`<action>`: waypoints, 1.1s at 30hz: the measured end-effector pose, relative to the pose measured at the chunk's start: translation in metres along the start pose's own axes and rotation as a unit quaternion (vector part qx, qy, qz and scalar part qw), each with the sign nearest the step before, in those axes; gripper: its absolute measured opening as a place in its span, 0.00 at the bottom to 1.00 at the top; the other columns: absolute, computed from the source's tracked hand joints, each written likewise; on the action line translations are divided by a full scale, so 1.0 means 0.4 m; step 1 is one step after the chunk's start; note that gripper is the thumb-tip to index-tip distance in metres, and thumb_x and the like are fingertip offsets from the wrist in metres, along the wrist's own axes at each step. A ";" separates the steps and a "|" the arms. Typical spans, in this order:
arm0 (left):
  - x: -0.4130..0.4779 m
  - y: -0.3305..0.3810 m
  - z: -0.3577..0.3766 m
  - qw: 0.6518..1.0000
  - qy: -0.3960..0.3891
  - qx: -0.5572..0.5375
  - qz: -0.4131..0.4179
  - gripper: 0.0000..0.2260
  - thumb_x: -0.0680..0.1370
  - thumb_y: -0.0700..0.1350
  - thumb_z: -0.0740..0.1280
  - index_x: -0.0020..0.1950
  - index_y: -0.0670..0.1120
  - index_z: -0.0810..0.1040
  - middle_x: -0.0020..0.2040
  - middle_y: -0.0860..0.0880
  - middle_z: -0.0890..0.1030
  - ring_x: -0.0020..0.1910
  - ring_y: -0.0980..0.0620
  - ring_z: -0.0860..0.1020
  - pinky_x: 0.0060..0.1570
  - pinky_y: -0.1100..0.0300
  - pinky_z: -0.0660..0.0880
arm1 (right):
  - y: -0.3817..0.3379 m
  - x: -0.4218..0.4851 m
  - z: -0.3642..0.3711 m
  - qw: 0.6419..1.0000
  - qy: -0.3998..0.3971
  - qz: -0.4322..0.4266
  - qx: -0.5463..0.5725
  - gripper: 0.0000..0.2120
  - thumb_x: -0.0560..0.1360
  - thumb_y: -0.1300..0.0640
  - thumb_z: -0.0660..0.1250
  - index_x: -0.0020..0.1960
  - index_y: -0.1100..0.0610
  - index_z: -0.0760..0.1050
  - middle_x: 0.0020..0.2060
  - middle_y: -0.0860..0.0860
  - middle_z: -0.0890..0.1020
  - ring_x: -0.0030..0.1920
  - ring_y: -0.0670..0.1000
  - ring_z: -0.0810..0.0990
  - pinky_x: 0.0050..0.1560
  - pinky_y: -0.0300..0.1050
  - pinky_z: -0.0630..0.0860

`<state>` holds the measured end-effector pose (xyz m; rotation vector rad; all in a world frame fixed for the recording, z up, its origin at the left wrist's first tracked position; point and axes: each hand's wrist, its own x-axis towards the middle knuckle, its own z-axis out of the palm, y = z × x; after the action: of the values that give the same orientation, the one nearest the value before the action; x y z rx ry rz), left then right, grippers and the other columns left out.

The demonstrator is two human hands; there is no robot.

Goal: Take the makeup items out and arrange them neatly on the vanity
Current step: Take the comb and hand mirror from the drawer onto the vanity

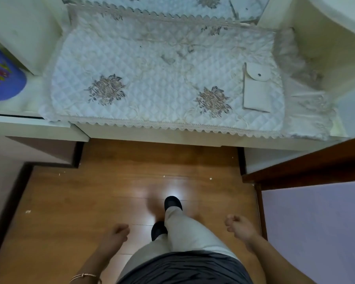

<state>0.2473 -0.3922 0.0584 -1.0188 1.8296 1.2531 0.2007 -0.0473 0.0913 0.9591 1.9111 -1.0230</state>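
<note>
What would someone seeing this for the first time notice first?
Probably the white quilted cover with embroidered flowers, spread across the vanity. A small white snap pouch lies on its right side, and a blue object sits at the far left. Below, both hands hang loosely curled and empty above the wooden floor.

A quilted cover point(162, 64) is lying across the desk point(152, 138), its edge hanging just over the front. A pouch point(256, 89) is resting on the cover near its right end. A cushion point(2, 76) is sitting at the far left, beside the cover. Before the desk, a person is standing on the floor point(70, 193), left hand point(116, 235) and right hand point(241, 227) hanging either side of the legs, well apart from the desk
</note>
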 end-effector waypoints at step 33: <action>0.537 0.468 -0.203 0.953 -0.056 -0.297 -0.014 0.10 0.81 0.36 0.50 0.53 0.44 0.70 0.71 0.40 0.66 0.70 0.42 0.66 0.68 0.50 0.65 | -0.585 0.328 0.225 0.909 -0.034 0.091 0.406 0.17 0.81 0.62 0.49 0.69 0.62 0.62 0.66 0.56 0.72 0.49 0.50 0.76 0.62 0.44 0.71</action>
<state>-0.0248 -0.4740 -0.0257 -1.2440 1.3653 1.8617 -0.0343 -0.1858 0.0164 1.4913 1.2783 -1.7548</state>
